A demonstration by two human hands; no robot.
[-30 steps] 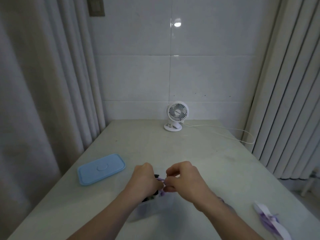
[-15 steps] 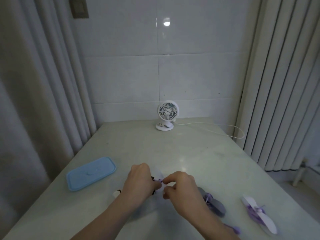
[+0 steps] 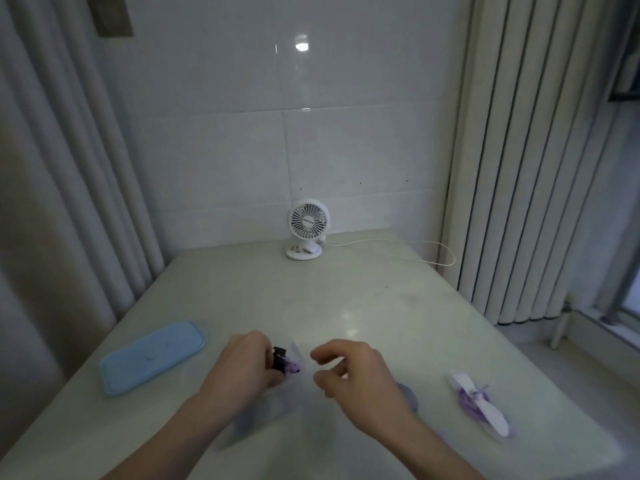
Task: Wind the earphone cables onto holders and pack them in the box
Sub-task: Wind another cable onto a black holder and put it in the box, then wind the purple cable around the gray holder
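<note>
Head view: both forearms reach in from the six o'clock edge over a pale tabletop point(image 3: 363, 306) that runs back to a tiled wall. The left hand point(image 3: 247, 363) is curled round a small black holder point(image 3: 278, 359) with purple earphone cable point(image 3: 292, 368) wound on it; the bundle pokes out of the fist toward three o'clock, just below the middle of the frame. The right hand point(image 3: 353, 372) sits just beside it at three o'clock, apart from the bundle, its fingers loosely bent with thumb and forefinger not quite meeting and nothing between them.

Under and between the two hands lies a blurred translucent box point(image 3: 277, 407); its edges are too smeared to say how it sits or what is in it. A grey rounded shape point(image 3: 408, 398) shows at the right wrist's three o'clock side, mostly hidden by the arm, and I cannot tell what it is.

At about four o'clock a white holder point(image 3: 485, 408) lies flat on the tabletop with a purple cable point(image 3: 467, 400) wrapped round its middle, well apart from the hands. At about eight o'clock a light blue lid point(image 3: 152, 356) lies flat near the tabletop's left edge.

At twelve o'clock, against the wall, a small white fan point(image 3: 306, 228) stands upright, its white cord point(image 3: 398, 242) trailing toward two o'clock. Pale curtains point(image 3: 519, 150) hang at both sides.
</note>
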